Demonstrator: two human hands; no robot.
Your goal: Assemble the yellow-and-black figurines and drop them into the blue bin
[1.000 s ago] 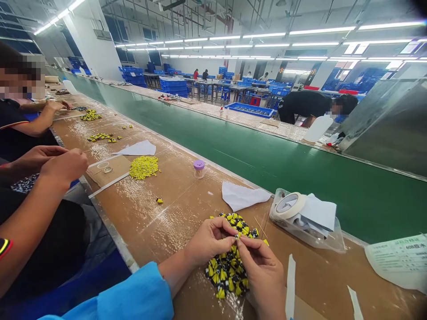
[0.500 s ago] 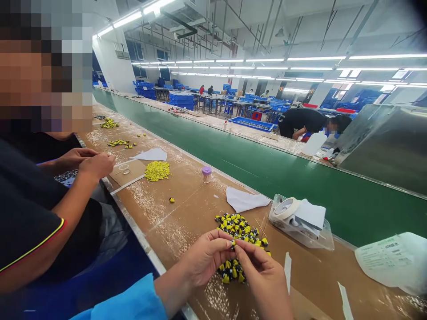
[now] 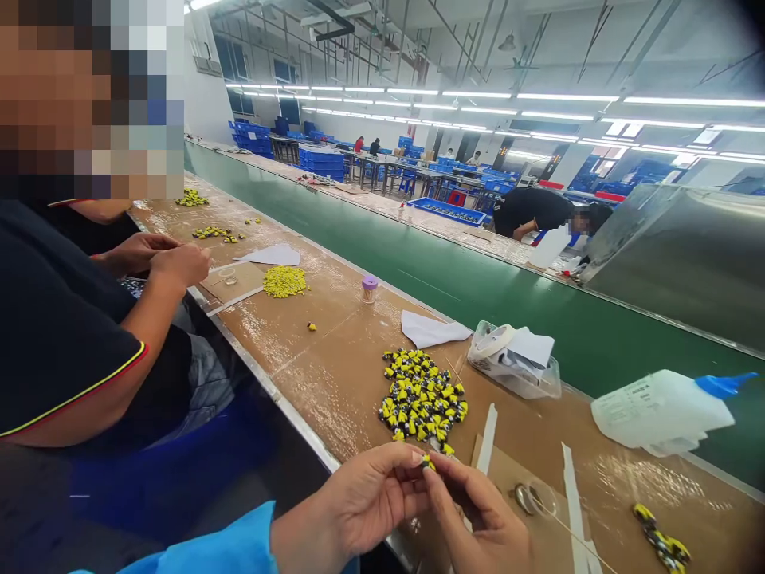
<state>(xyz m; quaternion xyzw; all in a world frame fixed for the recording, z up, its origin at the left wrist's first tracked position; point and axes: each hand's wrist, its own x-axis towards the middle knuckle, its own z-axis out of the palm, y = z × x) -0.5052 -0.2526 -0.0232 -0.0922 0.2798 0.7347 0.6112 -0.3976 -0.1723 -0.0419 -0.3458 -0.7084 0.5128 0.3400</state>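
Note:
My left hand (image 3: pixel 374 494) and my right hand (image 3: pixel 481 514) meet near the table's front edge. Their fingertips pinch one small black-and-yellow figure (image 3: pixel 428 462) between them, and the fingers partly cover it. Just beyond the hands lies a pile of similar black-and-yellow figures (image 3: pixel 423 396). Beside my right hand are a small round metal dish (image 3: pixel 527 499) and a clear ring. A thin wooden stick (image 3: pixel 574 529) lies across there. White tape strips (image 3: pixel 488 437) run along the brown board.
A clear tub (image 3: pixel 531 384) holds a tape roll and paper. Right of it lies a white bottle with a blue nozzle (image 3: pixel 663 408). More figures (image 3: pixel 661 538) lie at far right. A purple-lidded jar (image 3: pixel 369 288) stands farther back. A co-worker (image 3: pixel 77 335) sits at left; a green belt (image 3: pixel 382 263) runs behind.
My view has dipped and shifted right. My hands are closer to the table's front edge, off the pile, still pinching a figure. The dish and the bottle's blue nozzle have come into view.

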